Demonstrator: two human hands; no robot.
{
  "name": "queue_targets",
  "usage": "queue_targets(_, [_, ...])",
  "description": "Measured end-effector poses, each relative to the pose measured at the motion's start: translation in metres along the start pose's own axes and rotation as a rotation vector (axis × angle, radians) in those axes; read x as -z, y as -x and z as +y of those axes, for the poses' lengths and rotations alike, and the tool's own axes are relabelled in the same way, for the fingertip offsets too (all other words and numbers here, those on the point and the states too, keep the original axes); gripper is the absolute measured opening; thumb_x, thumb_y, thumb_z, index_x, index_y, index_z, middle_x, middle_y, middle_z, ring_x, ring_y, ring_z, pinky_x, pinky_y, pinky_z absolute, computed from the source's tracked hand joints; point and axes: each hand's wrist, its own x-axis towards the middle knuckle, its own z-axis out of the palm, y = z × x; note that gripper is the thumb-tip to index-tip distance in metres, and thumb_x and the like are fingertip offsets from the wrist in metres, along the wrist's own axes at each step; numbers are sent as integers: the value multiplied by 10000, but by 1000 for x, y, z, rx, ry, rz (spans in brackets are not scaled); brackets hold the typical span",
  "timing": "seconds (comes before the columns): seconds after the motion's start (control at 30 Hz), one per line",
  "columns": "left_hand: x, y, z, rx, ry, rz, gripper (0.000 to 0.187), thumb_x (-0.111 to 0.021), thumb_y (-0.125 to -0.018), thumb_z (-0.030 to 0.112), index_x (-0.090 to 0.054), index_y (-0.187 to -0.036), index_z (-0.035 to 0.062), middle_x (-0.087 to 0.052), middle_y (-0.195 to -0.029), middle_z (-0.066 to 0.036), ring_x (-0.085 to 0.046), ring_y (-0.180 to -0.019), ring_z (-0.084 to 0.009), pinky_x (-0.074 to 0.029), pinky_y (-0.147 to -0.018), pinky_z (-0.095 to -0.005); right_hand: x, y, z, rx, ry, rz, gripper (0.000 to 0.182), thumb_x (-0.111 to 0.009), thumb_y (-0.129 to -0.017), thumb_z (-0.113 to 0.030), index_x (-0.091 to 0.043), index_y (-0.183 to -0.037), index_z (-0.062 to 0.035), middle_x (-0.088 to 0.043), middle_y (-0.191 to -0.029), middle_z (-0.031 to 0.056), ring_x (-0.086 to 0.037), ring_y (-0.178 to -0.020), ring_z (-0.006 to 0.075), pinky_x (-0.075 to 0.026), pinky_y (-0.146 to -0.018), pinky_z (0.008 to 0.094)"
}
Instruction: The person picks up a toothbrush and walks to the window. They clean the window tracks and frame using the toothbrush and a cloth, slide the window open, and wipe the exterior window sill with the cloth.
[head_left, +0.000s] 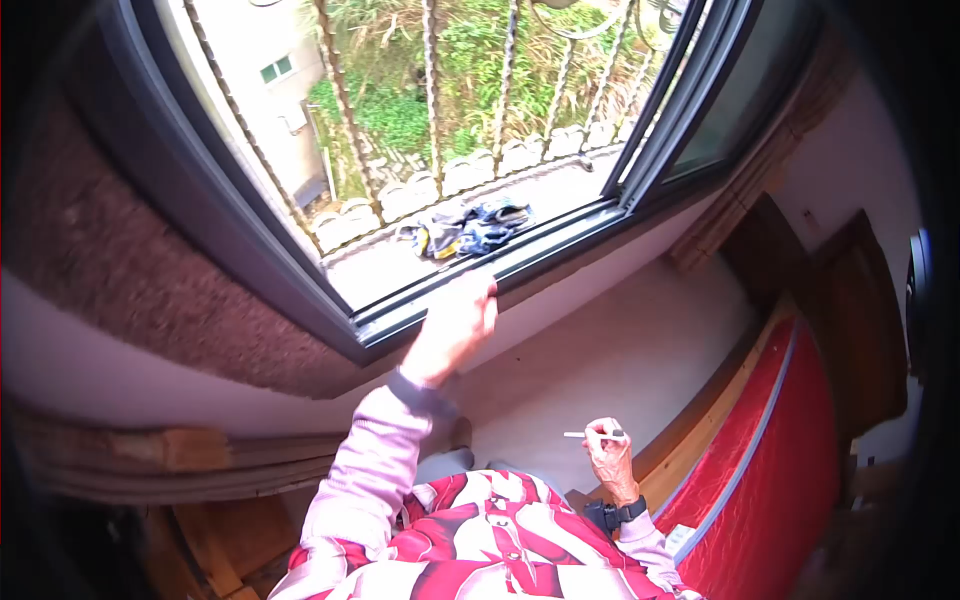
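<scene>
My left hand (457, 325) reaches out over the inner edge of the window's lower track (560, 232). Bright light washes it out; its fingers look stretched forward, and nothing shows in them. Just beyond, on the outside ledge (370, 272), lies a crumpled bundle of dark blue, white and yellow cloth (470, 230), apart from the hand. Lower down on the right, my right hand (610, 462) is closed around a thin white stick (574, 434) with a dark end, held roughly level. Its exact kind is too small to make out.
Twisted metal bars (433, 100) stand outside the ledge, with plants behind. The dark window frame (250, 220) surrounds the opening. A bed or padded piece with a red cover (760, 470) and wooden edge is at my right. Curtains (190, 460) hang at lower left.
</scene>
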Motion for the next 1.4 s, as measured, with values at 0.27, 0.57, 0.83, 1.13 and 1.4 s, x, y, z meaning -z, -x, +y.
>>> queue_targets(0.27, [-73, -103, -73, -164, -516, 59, 111, -541, -833, 191, -538, -775, 96, -523, -639, -62, -560, -595, -237, -444, -532, -382, 28, -61, -24, 22, 89, 114, 94, -596, -877, -80, -573, -841, 4, -568, -785, 83, -614, -625, 167, -483, -547, 291])
queue_targets(0.57, [-118, -138, -114, 196, -673, -118, 167, -551, -821, 204, -591, -755, 56, -603, -656, -110, -619, -633, -289, -485, -592, -435, 62, -146, 14, -15, 52, 31, 128, -593, -892, -108, -594, -844, 11, -585, -800, 83, -633, -643, 155, -491, -554, 282])
queue_targets(0.83, [-12, -206, -56, 740, 425, -305, 170, -537, -852, 203, -598, -844, 44, -600, -754, 3, -536, -698, -82, -422, -680, -230, 123, -258, 32, -40, -44, -227, 169, -603, -901, -183, -625, -900, -16, -597, -777, 98, -610, -679, 197, -467, -589, 331])
queue_targets(1.13, [-53, -191, -105, 492, 436, -120, 107, -549, -918, 95, -613, -984, 39, -648, -997, -28, -601, -899, -153, -461, -829, -282, 162, -322, 17, -101, -146, -317, 352, -543, -960, -352, -655, -1010, -23, -612, -747, 40, -586, -609, 98, -461, -552, 242])
queue_targets(1.4, [-58, -224, -96, 705, 465, -323, 247, -622, -870, 138, -565, -1094, 53, -614, -1042, -36, -560, -946, -94, -420, -888, -246, 161, -287, 20, -89, -349, -54, 447, -481, -980, -407, -640, -1011, 9, -642, -784, 99, -598, -622, 110, -474, -572, 235])
